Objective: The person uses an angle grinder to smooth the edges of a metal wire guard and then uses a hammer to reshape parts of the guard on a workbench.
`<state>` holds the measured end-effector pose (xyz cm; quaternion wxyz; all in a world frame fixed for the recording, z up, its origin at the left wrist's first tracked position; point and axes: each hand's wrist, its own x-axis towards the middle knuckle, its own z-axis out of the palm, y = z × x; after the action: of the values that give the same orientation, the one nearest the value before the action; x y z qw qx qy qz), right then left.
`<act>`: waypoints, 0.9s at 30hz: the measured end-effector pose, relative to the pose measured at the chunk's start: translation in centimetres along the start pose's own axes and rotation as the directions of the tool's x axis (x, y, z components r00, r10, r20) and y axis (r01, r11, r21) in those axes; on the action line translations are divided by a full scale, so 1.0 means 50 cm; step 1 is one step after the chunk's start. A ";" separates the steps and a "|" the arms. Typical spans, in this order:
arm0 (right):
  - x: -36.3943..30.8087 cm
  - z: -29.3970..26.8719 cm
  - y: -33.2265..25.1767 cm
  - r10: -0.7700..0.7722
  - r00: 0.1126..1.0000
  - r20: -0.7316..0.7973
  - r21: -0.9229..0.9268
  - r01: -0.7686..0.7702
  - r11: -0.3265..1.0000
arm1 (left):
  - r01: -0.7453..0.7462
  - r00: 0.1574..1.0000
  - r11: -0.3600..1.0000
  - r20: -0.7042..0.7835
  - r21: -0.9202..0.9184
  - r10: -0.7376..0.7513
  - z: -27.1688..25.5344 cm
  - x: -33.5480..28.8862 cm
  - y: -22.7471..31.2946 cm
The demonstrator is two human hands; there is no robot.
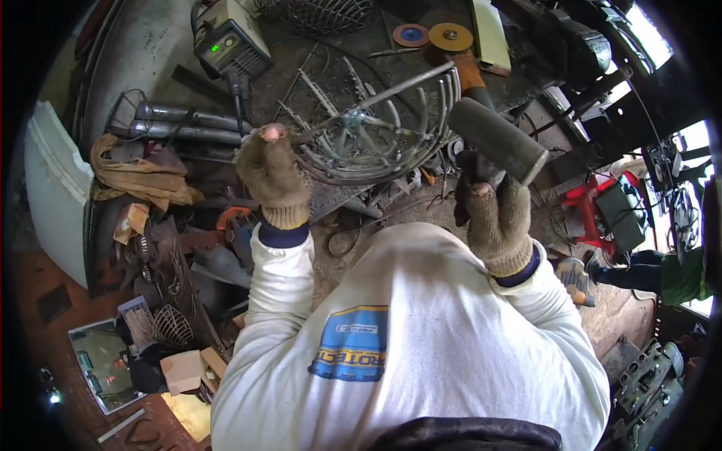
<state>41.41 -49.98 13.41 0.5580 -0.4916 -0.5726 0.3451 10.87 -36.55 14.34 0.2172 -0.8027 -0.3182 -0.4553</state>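
My left hand [277, 169], in a worn brown knit glove with a bare fingertip showing, is closed at the left side of a round metal-rod frame [368, 169]. It appears to grip a rod of that frame. Curved ribs rise from the frame, rods meet at a hub in its middle, and a straight bar slants across it. On the right, my right hand [500, 225], gloved alike, is closed around a hammer [498, 141]. The hammer has a thick, dark cylindrical head, held up just right of the frame; fingers and head hide most of its handle.
On the dark worktable [301, 68] lie an orange angle grinder [470, 74] and abrasive discs [410, 34]. A welding machine [233, 41] with a green light stands far left, near metal tubes [184, 124] and a tan cloth [143, 173]. A red stand [587, 214] is at right, with a person's leg [632, 274] nearby.
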 end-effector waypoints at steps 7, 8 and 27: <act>-0.011 0.035 0.040 -0.146 0.986 -0.082 0.089 0.153 0.984 | -0.054 0.998 0.998 0.012 0.042 0.054 0.015 -0.025 -0.016; -0.012 0.028 0.038 -0.079 0.997 -0.012 0.114 0.080 0.990 | -0.057 0.998 0.998 0.025 0.036 0.057 0.015 -0.026 -0.014; 0.020 0.023 0.017 -0.019 0.998 0.057 -0.042 0.022 0.999 | -0.003 0.998 0.967 -0.066 0.253 0.020 0.050 -0.084 -0.018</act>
<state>40.55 -48.63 12.76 0.5344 -0.4873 -0.6006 0.3409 10.09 -35.62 9.53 0.3311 -0.7543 -0.3614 -0.4367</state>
